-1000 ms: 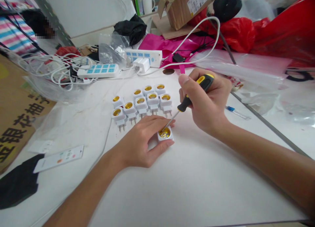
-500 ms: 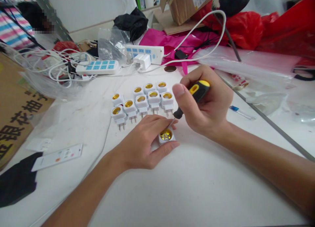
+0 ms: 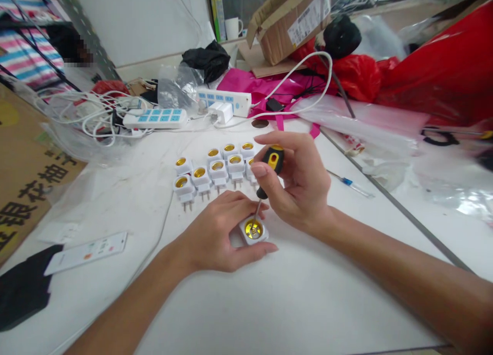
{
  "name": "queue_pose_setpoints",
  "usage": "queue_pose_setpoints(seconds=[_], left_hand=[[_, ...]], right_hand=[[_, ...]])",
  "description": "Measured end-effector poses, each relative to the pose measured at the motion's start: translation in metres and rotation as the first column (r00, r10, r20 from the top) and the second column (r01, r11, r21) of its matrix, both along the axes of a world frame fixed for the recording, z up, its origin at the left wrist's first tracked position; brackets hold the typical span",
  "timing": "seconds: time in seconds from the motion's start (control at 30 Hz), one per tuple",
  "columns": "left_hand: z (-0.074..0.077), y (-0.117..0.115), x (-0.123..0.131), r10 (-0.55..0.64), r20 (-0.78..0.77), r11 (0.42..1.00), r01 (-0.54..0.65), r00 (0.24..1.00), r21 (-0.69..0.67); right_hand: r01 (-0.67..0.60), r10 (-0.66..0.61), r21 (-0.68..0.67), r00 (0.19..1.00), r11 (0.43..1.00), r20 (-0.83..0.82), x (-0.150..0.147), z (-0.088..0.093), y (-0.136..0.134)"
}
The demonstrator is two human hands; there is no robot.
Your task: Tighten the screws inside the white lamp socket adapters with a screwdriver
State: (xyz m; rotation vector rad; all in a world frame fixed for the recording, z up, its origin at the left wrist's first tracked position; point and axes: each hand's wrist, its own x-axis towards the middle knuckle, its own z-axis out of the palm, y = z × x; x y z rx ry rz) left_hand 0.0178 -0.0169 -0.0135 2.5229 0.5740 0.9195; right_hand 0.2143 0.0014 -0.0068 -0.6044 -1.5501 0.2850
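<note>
My left hand point(image 3: 219, 231) grips a white lamp socket adapter point(image 3: 253, 230) with a brass-coloured inside, pressing it onto the white table point(image 3: 269, 303). My right hand point(image 3: 300, 183) is closed round a black and yellow screwdriver point(image 3: 269, 167), held nearly upright, its thin shaft reaching down into the socket's brass cup. Just beyond the hands stand several more white socket adapters point(image 3: 213, 172) in two rows, brass openings up and plug pins toward me.
Two white power strips point(image 3: 156, 117) with tangled white cables lie at the back. A cardboard box point(image 3: 288, 21), red bags point(image 3: 442, 72), pink cloth and clear plastic crowd the back right. A small blue-tipped tool point(image 3: 348, 183) lies right of my hand. A white card point(image 3: 87, 252) and brown cardboard point(image 3: 26, 185) lie left.
My right hand has swung the screwdriver from a slant to nearly upright and set its tip into the socket. The left hand keeps holding the socket; the view has shifted slightly.
</note>
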Motion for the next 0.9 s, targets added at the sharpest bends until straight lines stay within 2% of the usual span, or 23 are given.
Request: queue_pose_setpoints(seconds=[0.17, 0.3, 0.43, 0.57, 0.9], left_hand=[[0.0, -0.004, 0.0, -0.044, 0.02, 0.999, 0.044, 0.999, -0.003], [0.003, -0.008, 0.001, -0.08, 0.029, 0.997, 0.081, 0.996, -0.012], [0.004, -0.012, 0.005, -0.068, 0.076, 0.997, 0.064, 0.995, 0.051], [0.001, -0.01, 0.008, -0.072, 0.134, 0.992, 0.057, 0.988, 0.112], [-0.005, -0.009, 0.006, -0.08, 0.124, 0.996, 0.076, 0.989, 0.041]], right_hand=[[-0.032, 0.034, 0.037, 0.999, 0.999, -0.04, 0.0, 0.002, -0.009], [-0.134, 0.131, 0.115, 0.991, 0.984, 0.035, 0.003, 0.006, -0.015], [-0.209, 0.198, 0.085, 0.973, 0.974, 0.121, 0.003, 0.005, -0.019], [-0.283, 0.271, 0.118, 0.956, 0.952, 0.11, 0.0, 0.005, -0.018], [-0.26, 0.249, 0.118, 0.963, 0.958, 0.103, 0.0, 0.011, -0.021]])
